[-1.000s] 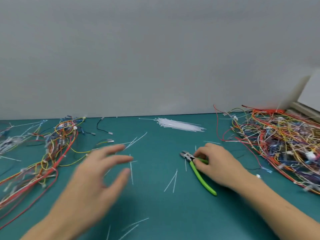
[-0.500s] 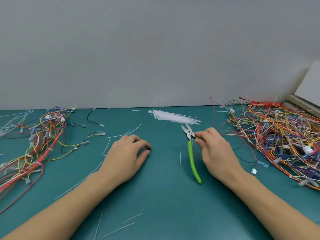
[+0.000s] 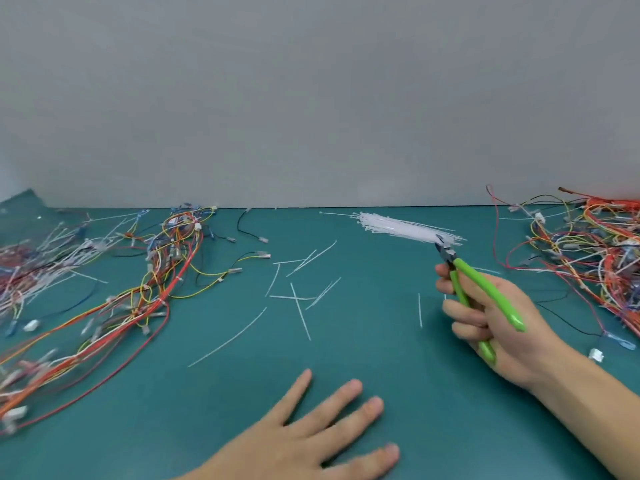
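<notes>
R hand (image 3: 502, 327) w/ green cutters (image 3: 479, 280), L hand (image 3: 311, 434) flat.
R grip curled round both handles, tip at right end of tie bundle (image 3: 398, 228); L grip slack, fingers spread, empty, over surface (image 3: 381, 341) well nearer than bundle.

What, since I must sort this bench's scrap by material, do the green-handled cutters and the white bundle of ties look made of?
Cutters in the right hand: dark, dull metal head, likely steel; handles sleeved in smooth, glossy bright-green plastic or rubber. Bundle of ties: thin, translucent white strips, probably nylon, faintly shiny.
</notes>
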Motion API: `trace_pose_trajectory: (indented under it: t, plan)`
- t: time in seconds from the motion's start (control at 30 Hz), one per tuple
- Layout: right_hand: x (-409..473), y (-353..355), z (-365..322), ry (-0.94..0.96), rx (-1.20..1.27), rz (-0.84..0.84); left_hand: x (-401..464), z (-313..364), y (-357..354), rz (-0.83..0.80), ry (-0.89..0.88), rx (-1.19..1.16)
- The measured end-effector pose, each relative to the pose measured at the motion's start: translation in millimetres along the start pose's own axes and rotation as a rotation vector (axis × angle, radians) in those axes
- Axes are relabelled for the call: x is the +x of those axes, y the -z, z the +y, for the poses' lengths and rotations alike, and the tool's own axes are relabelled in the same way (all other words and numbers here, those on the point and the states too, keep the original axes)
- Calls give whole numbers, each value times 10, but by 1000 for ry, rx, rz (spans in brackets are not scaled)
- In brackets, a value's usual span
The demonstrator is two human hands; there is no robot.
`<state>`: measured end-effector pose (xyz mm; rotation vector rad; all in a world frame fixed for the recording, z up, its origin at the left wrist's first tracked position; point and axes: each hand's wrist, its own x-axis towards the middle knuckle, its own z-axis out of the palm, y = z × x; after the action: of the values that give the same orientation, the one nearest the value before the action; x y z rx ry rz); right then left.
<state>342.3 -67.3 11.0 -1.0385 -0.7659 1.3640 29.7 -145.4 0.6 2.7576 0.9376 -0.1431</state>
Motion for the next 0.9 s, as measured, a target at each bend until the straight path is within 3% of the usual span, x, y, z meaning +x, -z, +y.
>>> trace_pose_trajectory:
  t: [0.07, 0.13, 0.33, 0.43, 0.63, 0.8, 0.9]
  plan:
    - [-10, -4, -12, -52, 26, -62, 67, -118, 22, 6, -9, 154]
    - [-21, 21, -39, -75, 50, -71, 216, -389, 141, 48, -51, 148]
    - [-31, 57, -67, -120, 69, -72, 714, -1390, 395, 137, 476, -8]
    - [-18, 64, -88, -137, 82, -86, 850, -1582, 411, 241, 609, -61]
    - [37, 113, -80, -192, 215, -111, 1130, -1124, 430, 426, 479, -98]
    - [28, 223, -156, -268, 460, -190, 1658, -165, 350, 259, 61, -10]
    - [-7, 276, -227, -205, 513, -201, 2003, 301, 258, 172, -69, -21]
